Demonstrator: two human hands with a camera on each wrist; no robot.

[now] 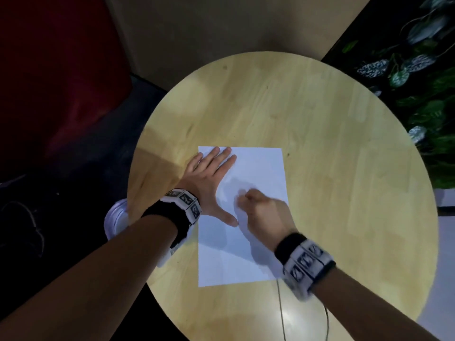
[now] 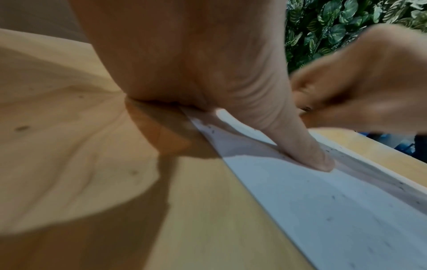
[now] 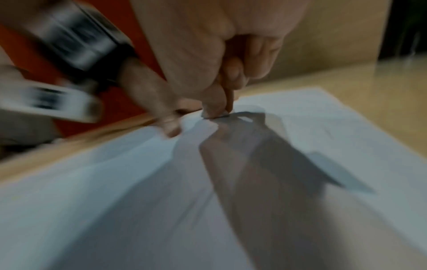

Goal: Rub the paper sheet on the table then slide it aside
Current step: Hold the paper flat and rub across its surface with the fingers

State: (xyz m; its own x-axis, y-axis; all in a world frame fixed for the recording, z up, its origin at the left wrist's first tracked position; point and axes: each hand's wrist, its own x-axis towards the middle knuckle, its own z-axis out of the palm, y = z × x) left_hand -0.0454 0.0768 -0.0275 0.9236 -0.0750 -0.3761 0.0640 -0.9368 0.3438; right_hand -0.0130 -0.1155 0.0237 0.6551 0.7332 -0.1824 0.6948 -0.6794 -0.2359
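Observation:
A white paper sheet (image 1: 261, 168) (image 2: 323, 201) (image 3: 115, 182) lies on the round wooden table (image 1: 320, 114). My left hand (image 1: 209, 178) lies flat over the sheet's left edge with its fingers straight. Its thumb (image 2: 300, 146) presses down on the paper. My right hand (image 1: 261, 210) (image 3: 219, 54) is curled over the middle of the sheet, just right of that thumb. Its fingertips pinch a small white piece (image 3: 215, 115) against the paper; it looks like an eraser. The right hand (image 2: 369, 87) is blurred with motion.
Leafy plants (image 1: 418, 75) stand off the table's right side. A dark red surface (image 1: 49, 70) fills the left, and a white round object (image 1: 114, 220) sits below the table's left edge. A thin cable (image 1: 280, 311) crosses the near part of the table.

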